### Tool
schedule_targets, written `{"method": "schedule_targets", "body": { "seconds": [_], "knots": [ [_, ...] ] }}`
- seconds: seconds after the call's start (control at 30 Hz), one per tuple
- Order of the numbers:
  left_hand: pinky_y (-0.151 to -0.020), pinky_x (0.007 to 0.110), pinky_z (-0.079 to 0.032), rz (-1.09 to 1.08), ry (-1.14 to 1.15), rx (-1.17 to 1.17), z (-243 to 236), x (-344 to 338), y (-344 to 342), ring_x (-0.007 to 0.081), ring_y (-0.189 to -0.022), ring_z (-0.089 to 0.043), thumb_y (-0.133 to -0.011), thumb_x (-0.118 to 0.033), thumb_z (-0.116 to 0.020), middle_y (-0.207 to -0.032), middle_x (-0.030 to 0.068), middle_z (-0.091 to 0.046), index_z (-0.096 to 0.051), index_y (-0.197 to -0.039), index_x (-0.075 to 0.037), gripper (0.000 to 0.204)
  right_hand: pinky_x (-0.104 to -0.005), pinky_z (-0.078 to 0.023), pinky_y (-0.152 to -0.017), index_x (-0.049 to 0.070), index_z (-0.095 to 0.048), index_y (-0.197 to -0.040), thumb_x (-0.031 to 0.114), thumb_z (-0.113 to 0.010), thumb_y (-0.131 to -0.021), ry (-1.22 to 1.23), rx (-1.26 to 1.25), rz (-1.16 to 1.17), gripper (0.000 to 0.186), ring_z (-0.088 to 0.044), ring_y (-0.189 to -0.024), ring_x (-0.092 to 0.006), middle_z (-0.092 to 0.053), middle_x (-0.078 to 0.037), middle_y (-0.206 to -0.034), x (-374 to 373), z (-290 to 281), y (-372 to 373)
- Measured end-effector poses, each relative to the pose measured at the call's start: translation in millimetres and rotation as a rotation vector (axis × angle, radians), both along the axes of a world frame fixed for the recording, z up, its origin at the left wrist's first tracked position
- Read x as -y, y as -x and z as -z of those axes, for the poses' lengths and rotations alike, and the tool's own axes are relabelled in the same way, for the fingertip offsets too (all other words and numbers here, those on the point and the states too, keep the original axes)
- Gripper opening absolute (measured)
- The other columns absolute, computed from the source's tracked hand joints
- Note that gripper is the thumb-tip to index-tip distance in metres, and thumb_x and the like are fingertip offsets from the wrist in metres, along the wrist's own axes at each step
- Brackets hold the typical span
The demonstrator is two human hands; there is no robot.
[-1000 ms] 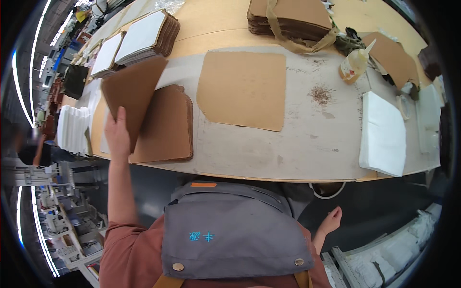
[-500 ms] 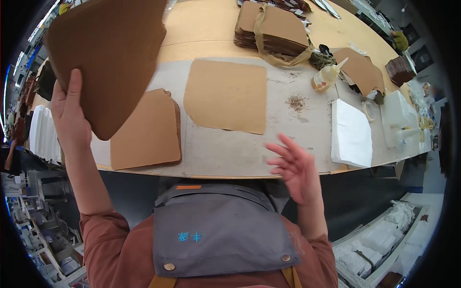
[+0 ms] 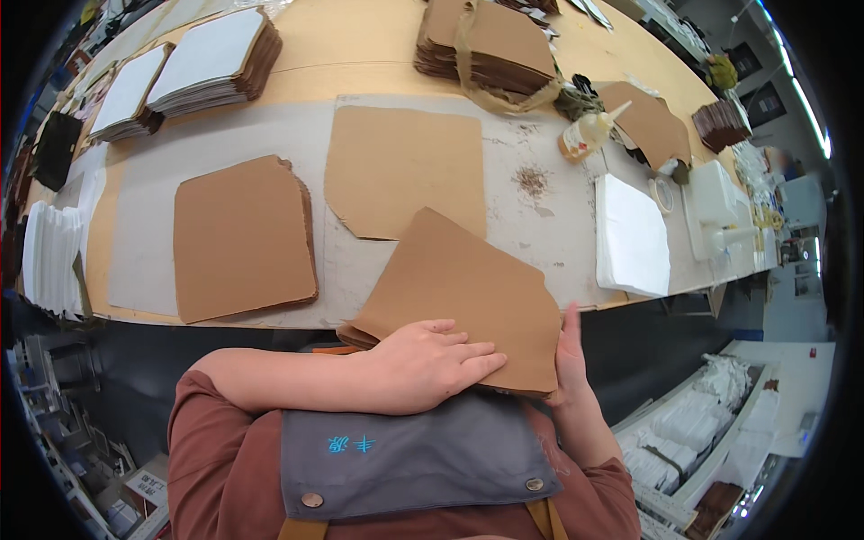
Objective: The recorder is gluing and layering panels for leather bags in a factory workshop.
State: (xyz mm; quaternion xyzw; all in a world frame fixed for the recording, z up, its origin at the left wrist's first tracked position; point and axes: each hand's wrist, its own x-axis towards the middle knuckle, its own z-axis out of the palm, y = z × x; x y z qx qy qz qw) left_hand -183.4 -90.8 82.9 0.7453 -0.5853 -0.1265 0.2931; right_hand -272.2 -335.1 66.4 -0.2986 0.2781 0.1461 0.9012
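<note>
A brown leather-like panel (image 3: pixel 477 288) lies tilted at the table's front edge, overhanging it close to my apron. Its left corner shows more than one layer. My left hand (image 3: pixel 441 364) rests flat on top, fingers stretched out. At the panel's right edge my right hand (image 3: pixel 569 364) grips it, thumb up along the side and the other fingers hidden. Behind it a single tan sheet (image 3: pixel 409 166) lies on the grey board, its lower edge partly covered by the panel. To the left is a low stack of similar brown panels (image 3: pixel 241 238).
White-topped stacks (image 3: pixel 202 58) stand far left, and a strapped brown stack (image 3: pixel 495 40) at the back. A glue bottle (image 3: pixel 585 135) with a pointed nozzle stands near brown crumbs (image 3: pixel 531 182). Right of these lie a white pad (image 3: pixel 632 236) and a tape roll (image 3: pixel 661 193).
The brown panel has come down from the raised left hand to the front edge. My left hand now lies flat on it; my right hand, formerly free, holds its edge.
</note>
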Motion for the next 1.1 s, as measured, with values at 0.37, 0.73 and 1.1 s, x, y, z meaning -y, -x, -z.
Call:
{"method": "schedule_targets", "body": {
  "seconds": [0.37,0.73,1.1],
  "knots": [
    [-0.115,0.044,-0.037,-0.884,0.623,-0.059,28.2,-47.3,-40.9,0.0291,-0.138,-0.049,-0.091,-0.018,-0.075,-0.151,0.0187,-0.045,-0.034,-0.154,-0.005,0.075,-0.0289,-0.052,-0.085,-0.002,-0.067,-0.12,0.009,-0.069,-0.096,0.861,0.236,-0.296,0.027,-0.064,-0.1,-0.012,-0.071,-0.004,-0.108,21.8,-29.9,-10.3],
    [-0.101,0.031,-0.05,-0.688,0.334,-1.231,25.9,-63.5,-52.1,0.0147,-0.118,-0.062,-0.105,-0.011,-0.052,-0.132,0.0093,-0.063,-0.039,-0.151,-0.001,0.048,-0.0358,-0.057,-0.088,-0.003,-0.054,-0.135,0.006,-0.067,-0.093,0.475,0.202,-0.223,0.044,-0.068,-0.106,-0.0213,-0.066,-0.012,-0.124,41.0,-3.4,-83.8],
    [-0.096,0.042,-0.053,-1.116,-0.408,-0.079,63.2,-52.9,-239.4,0.0391,-0.112,-0.062,-0.081,-0.033,-0.083,-0.129,0.0307,-0.052,-0.041,-0.137,0.004,0.08,-0.0394,-0.056,-0.094,0.004,-0.055,-0.136,0.005,-0.069,-0.092,0.548,0.504,0.331,0.046,-0.065,-0.114,-0.0252,-0.064,-0.01,-0.128,114.8,-3.6,-7.6]
  ]
}}
